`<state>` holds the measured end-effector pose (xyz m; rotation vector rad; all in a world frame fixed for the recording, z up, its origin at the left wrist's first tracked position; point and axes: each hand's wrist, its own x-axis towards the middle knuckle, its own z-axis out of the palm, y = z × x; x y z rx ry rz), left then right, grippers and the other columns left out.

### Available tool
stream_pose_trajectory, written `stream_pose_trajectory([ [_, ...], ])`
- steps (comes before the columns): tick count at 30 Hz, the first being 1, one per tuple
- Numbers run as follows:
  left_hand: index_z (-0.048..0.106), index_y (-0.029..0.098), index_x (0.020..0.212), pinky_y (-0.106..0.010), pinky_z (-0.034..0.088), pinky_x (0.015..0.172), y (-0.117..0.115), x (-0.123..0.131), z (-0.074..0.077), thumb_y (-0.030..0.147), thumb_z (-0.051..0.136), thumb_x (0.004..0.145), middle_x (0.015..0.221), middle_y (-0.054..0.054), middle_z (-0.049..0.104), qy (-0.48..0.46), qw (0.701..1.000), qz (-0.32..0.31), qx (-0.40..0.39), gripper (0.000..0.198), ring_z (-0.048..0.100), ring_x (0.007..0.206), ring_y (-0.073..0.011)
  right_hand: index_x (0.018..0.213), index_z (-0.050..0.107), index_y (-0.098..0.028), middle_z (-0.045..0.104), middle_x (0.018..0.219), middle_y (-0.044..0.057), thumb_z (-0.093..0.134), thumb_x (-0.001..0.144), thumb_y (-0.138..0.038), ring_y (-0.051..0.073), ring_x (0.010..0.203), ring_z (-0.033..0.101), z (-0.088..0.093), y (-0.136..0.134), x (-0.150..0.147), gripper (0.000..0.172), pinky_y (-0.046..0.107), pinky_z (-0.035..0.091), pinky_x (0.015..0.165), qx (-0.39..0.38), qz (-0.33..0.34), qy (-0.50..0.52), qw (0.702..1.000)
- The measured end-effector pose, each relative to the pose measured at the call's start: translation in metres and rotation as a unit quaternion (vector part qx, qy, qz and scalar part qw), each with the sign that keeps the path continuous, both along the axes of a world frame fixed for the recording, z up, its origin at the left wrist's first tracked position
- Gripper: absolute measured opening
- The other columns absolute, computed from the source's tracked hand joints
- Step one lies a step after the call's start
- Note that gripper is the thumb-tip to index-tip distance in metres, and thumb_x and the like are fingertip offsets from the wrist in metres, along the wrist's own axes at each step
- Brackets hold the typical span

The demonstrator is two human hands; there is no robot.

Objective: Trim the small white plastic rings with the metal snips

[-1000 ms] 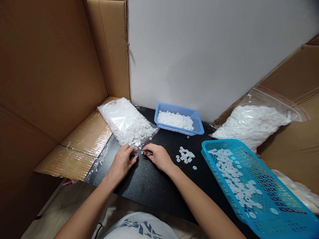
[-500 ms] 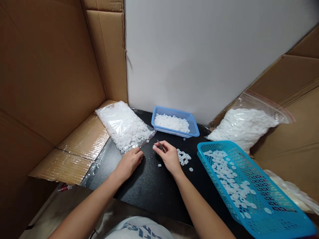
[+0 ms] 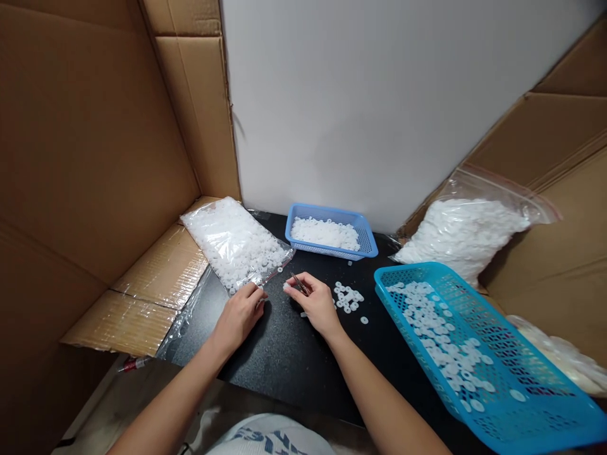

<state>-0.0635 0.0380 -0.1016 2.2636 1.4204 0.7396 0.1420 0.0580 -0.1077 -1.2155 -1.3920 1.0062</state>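
Observation:
My right hand (image 3: 315, 302) rests on the black mat (image 3: 284, 354) with its fingers pinched round thin metal tweezers (image 3: 298, 283), and a small white ring sits at its fingertips. My left hand (image 3: 241, 313) lies beside it with fingers curled, touching the open end of a clear bag of white rings (image 3: 234, 241). A loose pile of white rings (image 3: 348, 297) lies just right of my right hand.
A small blue basket (image 3: 365, 235) of white rings stands at the back by the white wall. A large turquoise basket (image 3: 521, 354) with rings sits at the right. Behind it lies another full bag (image 3: 467, 230). Cardboard walls (image 3: 95, 145) close in left and right.
My right hand has lifted the tweezers away from my left hand and shifted slightly right, then back toward the bag. My left hand stays at the bag's mouth. The view has tilted.

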Motion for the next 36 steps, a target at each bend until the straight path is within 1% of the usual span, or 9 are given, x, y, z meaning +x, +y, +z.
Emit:
stream_pose_trajectory([
  [10, 0.071, 0.023, 0.082, -0.039, 0.053, 0.084, -0.002, 0.0, 0.005, 0.02, 0.065, 0.089, 0.088, -0.006, 0.069, -0.151, 0.985, 0.02, -0.083, 0.01, 0.066, 0.088, -0.0253, 0.078, 0.073, -0.019, 0.071, 0.072, 0.001, 0.082, 0.073, -0.054, 0.015, 0.062, 0.056, 0.003, -0.001, 0.0, 0.036, 0.028, 0.046, 0.061, -0.013, 0.001, 0.055, 0.998],
  [13, 0.072, 0.02, 0.1, -0.037, 0.054, 0.077, -0.007, 0.008, 0.017, 0.03, 0.069, 0.089, 0.088, -0.006, 0.071, -0.22, 0.965, 0.023, -0.139, 0.015, 0.068, 0.082, -0.0235, 0.078, 0.074, -0.019, 0.07, 0.072, 0.002, 0.083, 0.074, -0.052, 0.016, 0.063, 0.058, 0.012, -0.008, 0.001, 0.035, 0.028, 0.047, 0.061, -0.021, 0.015, 0.086, 0.996],
  [17, 0.051, 0.02, 0.145, -0.035, 0.057, 0.072, -0.014, 0.024, 0.05, 0.035, 0.08, 0.082, 0.088, -0.004, 0.075, -0.322, 0.914, -0.019, -0.248, 0.071, 0.073, 0.075, -0.0214, 0.081, 0.076, -0.02, 0.073, 0.075, 0.003, 0.085, 0.074, -0.053, 0.017, 0.067, 0.063, 0.029, -0.026, 0.007, 0.035, 0.029, 0.052, 0.064, -0.033, 0.039, 0.125, 0.991],
  [19, 0.05, 0.021, 0.146, -0.034, 0.055, 0.074, -0.015, 0.032, 0.069, 0.025, 0.09, 0.071, 0.083, -0.001, 0.075, -0.443, 0.815, -0.029, -0.372, 0.086, 0.073, 0.075, -0.02, 0.082, 0.076, -0.021, 0.073, 0.075, 0.002, 0.086, 0.074, -0.054, 0.017, 0.066, 0.064, 0.036, -0.035, 0.01, 0.036, 0.03, 0.053, 0.063, -0.036, 0.043, 0.14, 0.989],
  [20, 0.052, 0.02, 0.145, -0.032, 0.054, 0.072, -0.015, 0.035, 0.076, 0.022, 0.092, 0.068, 0.079, -0.001, 0.074, -0.472, 0.783, -0.031, -0.404, 0.087, 0.071, 0.072, -0.0186, 0.082, 0.076, -0.021, 0.073, 0.076, 0.002, 0.086, 0.074, -0.056, 0.018, 0.066, 0.064, 0.039, -0.039, 0.012, 0.037, 0.029, 0.053, 0.062, -0.035, 0.041, 0.148, 0.988],
  [22, 0.053, 0.018, 0.144, -0.031, 0.053, 0.072, -0.015, 0.04, 0.087, 0.018, 0.093, 0.067, 0.077, 0.0, 0.075, -0.494, 0.749, -0.034, -0.44, 0.087, 0.071, 0.07, -0.0174, 0.082, 0.075, -0.022, 0.074, 0.077, 0.002, 0.085, 0.074, -0.059, 0.018, 0.067, 0.065, 0.044, -0.045, 0.014, 0.039, 0.03, 0.054, 0.061, -0.029, 0.033, 0.161, 0.986],
  [27, 0.055, 0.018, 0.141, -0.031, 0.052, 0.072, -0.016, 0.048, 0.09, 0.016, 0.093, 0.067, 0.074, 0.002, 0.073, -0.508, 0.724, -0.045, -0.464, 0.084, 0.07, 0.07, -0.0165, 0.082, 0.077, -0.022, 0.073, 0.074, 0.003, 0.085, 0.073, -0.064, 0.019, 0.065, 0.065, 0.053, -0.053, 0.017, 0.044, 0.03, 0.054, 0.059, -0.011, 0.018, 0.164, 0.986],
  [33, 0.06, 0.018, 0.138, -0.028, 0.048, 0.068, -0.019, 0.05, 0.095, 0.021, 0.097, 0.064, 0.072, 0.002, 0.072, -0.526, 0.706, -0.05, -0.473, 0.082, 0.064, 0.064, -0.013, 0.088, 0.078, -0.024, 0.071, 0.081, 0.0, 0.094, 0.065, -0.055, 0.012, 0.057, 0.049, 0.062, -0.062, 0.019, 0.042, 0.027, 0.044, 0.052, 0.031, 0.015, 0.148, 0.988],
  [36, 0.064, 0.018, 0.134, -0.025, 0.045, 0.066, -0.021, 0.051, 0.096, 0.022, 0.099, 0.062, 0.07, 0.003, 0.071, -0.538, 0.703, -0.046, -0.464, 0.079, 0.06, 0.062, -0.011, 0.092, 0.077, -0.026, 0.072, 0.086, 0.001, 0.089, 0.074, -0.054, 0.013, 0.061, 0.053, 0.065, -0.066, 0.017, 0.036, 0.027, 0.047, 0.055, 0.049, 0.013, 0.152, 0.987],
])
